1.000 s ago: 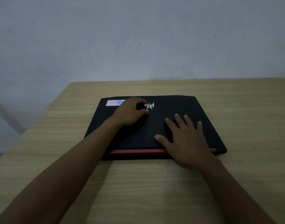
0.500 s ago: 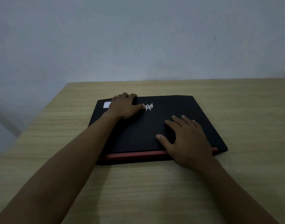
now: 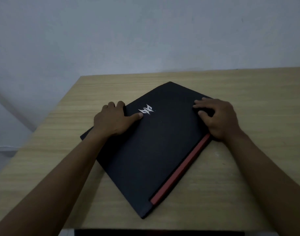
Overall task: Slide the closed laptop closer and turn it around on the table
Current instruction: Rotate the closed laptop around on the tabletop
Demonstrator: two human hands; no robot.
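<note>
A closed black laptop [image 3: 154,147] with a silver logo and a red hinge strip lies on the wooden table [image 3: 258,167], turned diagonally with one corner pointing toward me. My left hand [image 3: 114,120] grips its far left edge, fingers curled over the rim and thumb on the lid beside the logo. At the right corner my right hand [image 3: 217,119] holds the laptop with its fingers pressed on the lid, near the upper end of the red strip.
A plain grey wall rises behind the table. The table's left edge [image 3: 43,126] runs diagonally at the left, with floor beyond. A dark object [image 3: 159,232] shows below the table's near edge.
The laptop has rotated from square-on to diagonal and come nearer. My left hand shifted to the left edge, hiding the white sticker; my right hand moved to the right corner.
</note>
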